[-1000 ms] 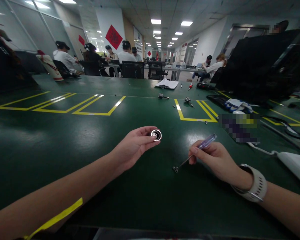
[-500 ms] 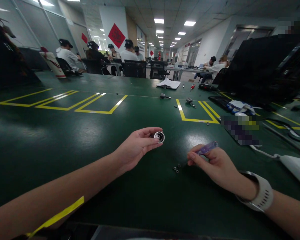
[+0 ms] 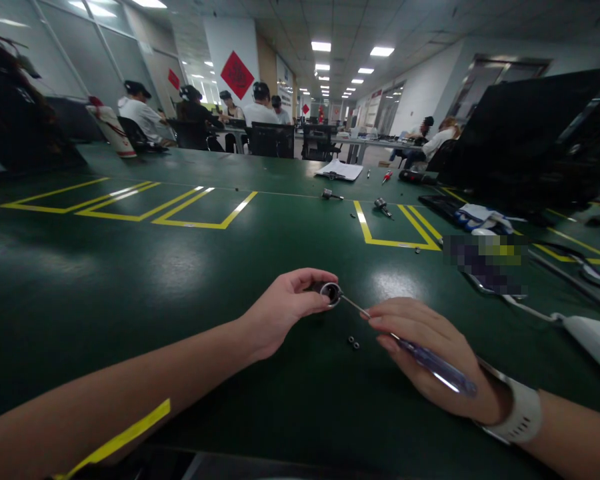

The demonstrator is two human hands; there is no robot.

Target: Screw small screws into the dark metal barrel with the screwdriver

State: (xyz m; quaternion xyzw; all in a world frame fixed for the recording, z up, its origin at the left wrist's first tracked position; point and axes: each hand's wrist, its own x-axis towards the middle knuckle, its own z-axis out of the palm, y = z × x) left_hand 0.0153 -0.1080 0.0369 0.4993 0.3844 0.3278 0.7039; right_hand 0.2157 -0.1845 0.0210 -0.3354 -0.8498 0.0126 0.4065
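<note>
A small round metal part (image 3: 331,294) with a hollow opening is pinched in my left hand (image 3: 285,308), its opening turned towards my right side. My right hand (image 3: 420,350) holds a screwdriver (image 3: 433,368) with a clear purple handle. The thin shaft points left, and its tip, with something small and dark at it, is at the rim of the metal part; whether it touches is too small to tell. Below the shaft, two small dark nuts (image 3: 353,343) lie on the green table (image 3: 260,413).
Two metal parts with stems (image 3: 331,194) (image 3: 382,207) lie further back, near yellow tape outlines (image 3: 393,243). Behind them are a clipboard with paper (image 3: 340,170) and a red screwdriver (image 3: 387,177). Gloves (image 3: 484,219), a phone-like device and a black monitor (image 3: 530,133) stand right. People sit beyond.
The screwdriver has swung round in my right hand so its shaft points at the metal part. My left hand has moved slightly right and down. One of the small nuts has left the table group.
</note>
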